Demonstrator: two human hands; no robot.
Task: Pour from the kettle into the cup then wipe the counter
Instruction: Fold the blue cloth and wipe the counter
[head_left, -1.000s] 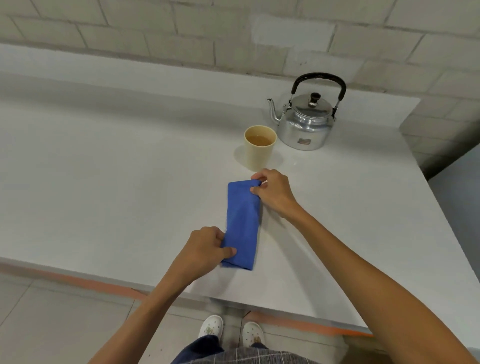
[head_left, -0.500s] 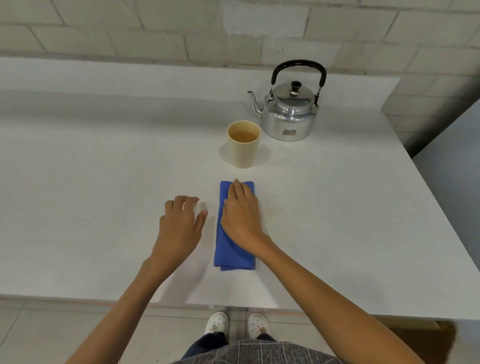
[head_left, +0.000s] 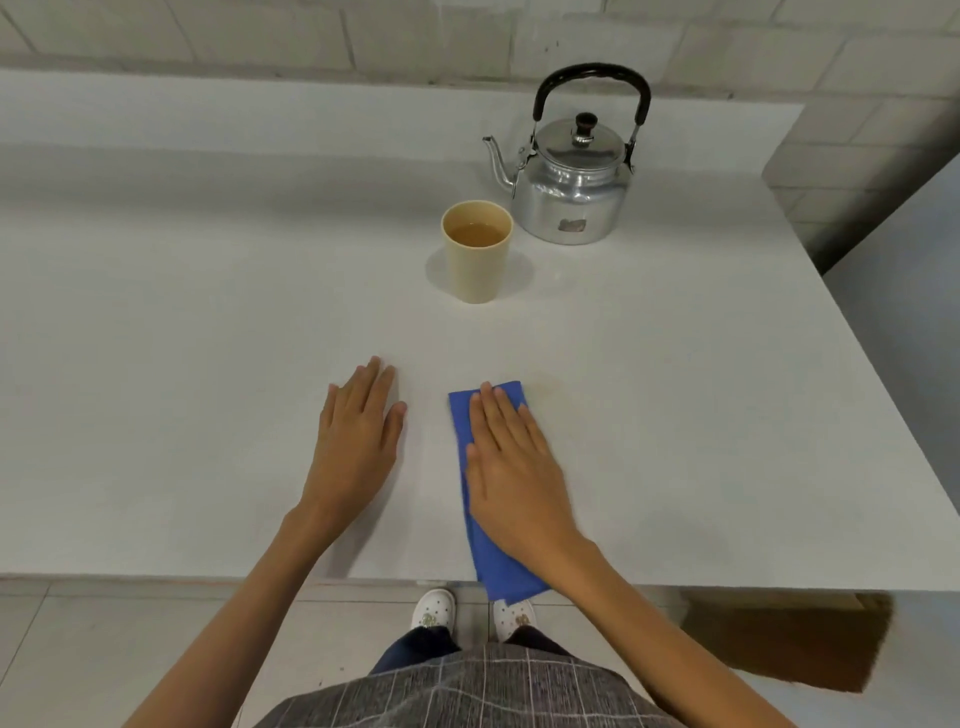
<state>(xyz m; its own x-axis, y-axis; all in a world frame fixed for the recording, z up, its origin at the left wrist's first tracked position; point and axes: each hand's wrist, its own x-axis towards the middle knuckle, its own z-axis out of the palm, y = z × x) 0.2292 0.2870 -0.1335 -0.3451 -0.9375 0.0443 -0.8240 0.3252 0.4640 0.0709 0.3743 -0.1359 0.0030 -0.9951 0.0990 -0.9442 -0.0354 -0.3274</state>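
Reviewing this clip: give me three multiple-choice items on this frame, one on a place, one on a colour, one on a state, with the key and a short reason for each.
1. Where does the cup stand relative to the kettle?
A. In front and to its left, below the spout
B. Behind it, by the wall
C. On its lid

2. What colour is the cloth under the right hand?
A. Red
B. Blue
C. White

3. What is the state of the left hand?
A. Gripping the kettle handle
B. Lifting the cup
C. Flat on the counter, holding nothing

Key:
1 A, the cup stands nearer the person, left of the kettle body.
2 B, the folded cloth is plainly blue.
3 C, the palm lies down with fingers extended, apart from the cloth.
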